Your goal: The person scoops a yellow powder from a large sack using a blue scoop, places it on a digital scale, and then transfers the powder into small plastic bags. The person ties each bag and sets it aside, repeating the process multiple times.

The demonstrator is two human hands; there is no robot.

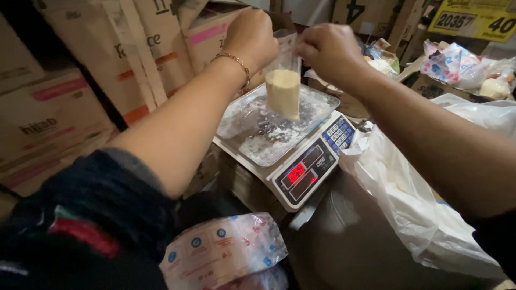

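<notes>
Nearest to me, at the bottom middle of the frame, lies a crinkly plastic packet [223, 249] with blue dots on it, next to my dark sleeve [80, 225].

Higher up, both of my hands hold one small clear bag [283, 80]. It has pale yellow powder in the bottom half. My left hand [250, 37], the one with a thin gold bracelet [236, 62], is closed on the left top corner of the bag. My right hand [328, 51] is pinching the right top corner. The bag hangs straight down over the metal tray [252, 129] of a white scale [301, 172]. I cannot tell if its bottom touches the tray or hangs just above it. White powder is spilled all over the tray.

Red numbers glow on the scale's front, at the middle of the frame. A big white plastic bag [398, 198] slumps at the right. Cardboard boxes [80, 80] are stacked at the upper left.

I think the good way to do this is to keep the bag upright, so no powder tips out. I would let it rest softly in the middle of the tray and not pull on it, so the number comes out true.
</notes>
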